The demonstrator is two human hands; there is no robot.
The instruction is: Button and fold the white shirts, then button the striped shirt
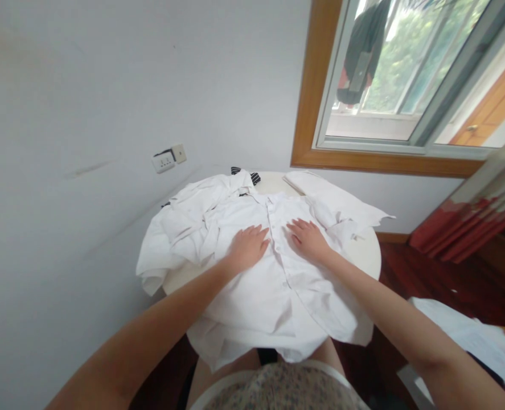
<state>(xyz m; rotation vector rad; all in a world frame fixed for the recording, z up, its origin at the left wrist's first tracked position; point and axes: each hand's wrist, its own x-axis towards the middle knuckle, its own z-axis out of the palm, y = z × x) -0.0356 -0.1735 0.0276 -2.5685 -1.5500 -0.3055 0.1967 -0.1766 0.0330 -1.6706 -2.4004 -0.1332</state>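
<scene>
A white button-front shirt (261, 296) lies spread face up on a round table (365, 250), its lower hem hanging over the near edge. My left hand (249, 249) rests flat on the shirt, left of the button line, with fingers stretched out. To the right of the buttons, my right hand (307, 240) also lies flat on the cloth, fingers spread. Neither hand grips anything. Another crumpled white garment (184, 228) lies at the table's left side and droops over that edge.
A folded white cloth (337, 193) lies at the back right of the table. Black-and-white striped fabric (255, 178) shows at the back. Beyond are a wall with a socket (164, 162), a wood-framed window (320, 156) and a red-and-white curtain (457, 222). White items (461, 324) sit at lower right.
</scene>
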